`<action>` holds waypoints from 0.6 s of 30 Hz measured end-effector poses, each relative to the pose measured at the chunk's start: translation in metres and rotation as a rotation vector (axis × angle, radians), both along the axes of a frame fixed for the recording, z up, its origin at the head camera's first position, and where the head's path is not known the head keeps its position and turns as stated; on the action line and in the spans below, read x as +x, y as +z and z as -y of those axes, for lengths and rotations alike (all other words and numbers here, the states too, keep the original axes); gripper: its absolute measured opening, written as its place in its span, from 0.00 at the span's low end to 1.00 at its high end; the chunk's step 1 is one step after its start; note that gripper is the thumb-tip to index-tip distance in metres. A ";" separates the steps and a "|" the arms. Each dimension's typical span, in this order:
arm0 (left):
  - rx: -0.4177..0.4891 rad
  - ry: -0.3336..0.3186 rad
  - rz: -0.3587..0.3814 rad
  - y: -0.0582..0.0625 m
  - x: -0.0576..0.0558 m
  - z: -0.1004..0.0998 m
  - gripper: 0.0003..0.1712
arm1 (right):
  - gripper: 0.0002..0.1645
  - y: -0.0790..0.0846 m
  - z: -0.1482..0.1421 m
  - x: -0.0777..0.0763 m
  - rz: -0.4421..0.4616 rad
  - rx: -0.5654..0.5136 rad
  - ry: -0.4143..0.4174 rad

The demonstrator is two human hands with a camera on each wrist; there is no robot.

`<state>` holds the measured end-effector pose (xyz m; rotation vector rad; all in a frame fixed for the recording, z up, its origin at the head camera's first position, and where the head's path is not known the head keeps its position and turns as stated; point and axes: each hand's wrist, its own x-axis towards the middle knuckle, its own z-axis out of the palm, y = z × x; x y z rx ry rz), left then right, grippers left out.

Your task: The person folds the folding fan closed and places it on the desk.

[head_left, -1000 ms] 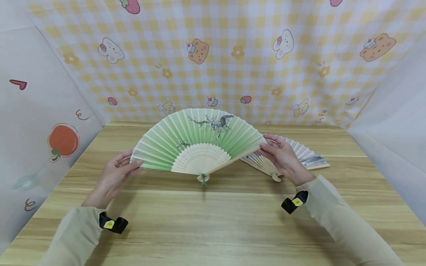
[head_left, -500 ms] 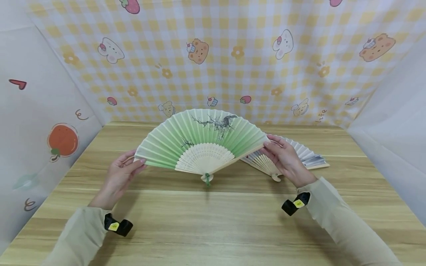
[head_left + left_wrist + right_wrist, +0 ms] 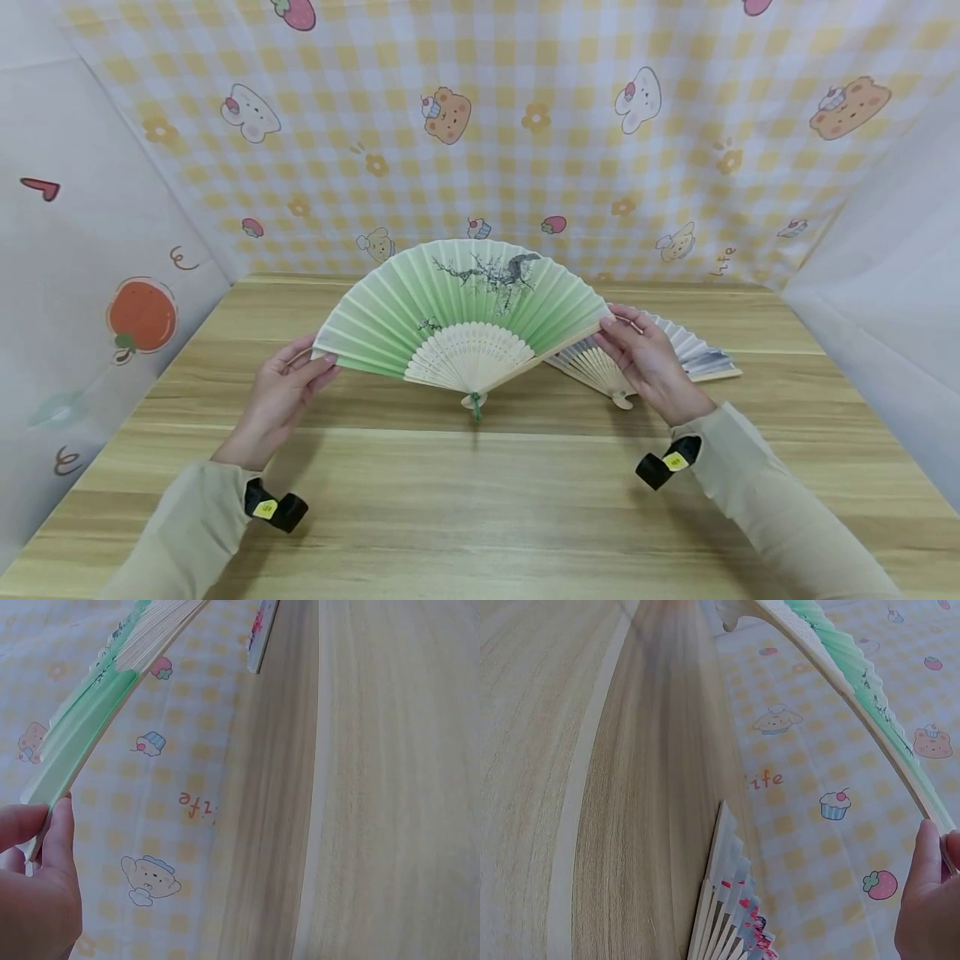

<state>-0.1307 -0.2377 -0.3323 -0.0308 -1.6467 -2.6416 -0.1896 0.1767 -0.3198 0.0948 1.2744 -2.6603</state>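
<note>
A green folding fan (image 3: 480, 292) with a dark branch print is spread wide, held up above the table. My left hand (image 3: 281, 400) pinches its left end between thumb and fingers, seen closely in the left wrist view, where the hand (image 3: 37, 885) grips the fan's outer edge. At the other end my right hand (image 3: 648, 362) pinches the right guard stick. A green tassel (image 3: 476, 407) hangs from the pivot. Behind the right hand lies a second, white and grey folding fan (image 3: 693, 346), spread on the table and partly hidden by the hand and the green fan.
The wooden table (image 3: 480, 500) runs back to a yellow checked cloth (image 3: 540, 167) with cartoon prints. White cloth walls (image 3: 67, 250) stand at both sides. A black camera (image 3: 277, 506) is strapped to each wrist.
Both hands and the green fan have shifted a little to the right, the left hand farther than the right. The second fan has stayed in place.
</note>
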 end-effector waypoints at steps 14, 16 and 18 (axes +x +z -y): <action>0.046 -0.017 -0.002 0.007 -0.003 -0.004 0.15 | 0.10 0.003 0.002 0.004 -0.033 -0.023 0.008; 0.041 -0.017 0.005 0.008 -0.003 -0.005 0.14 | 0.10 0.004 0.003 0.005 -0.034 -0.019 0.010; 0.038 -0.018 0.006 0.009 -0.003 -0.006 0.14 | 0.10 0.004 0.003 0.006 -0.035 -0.013 0.015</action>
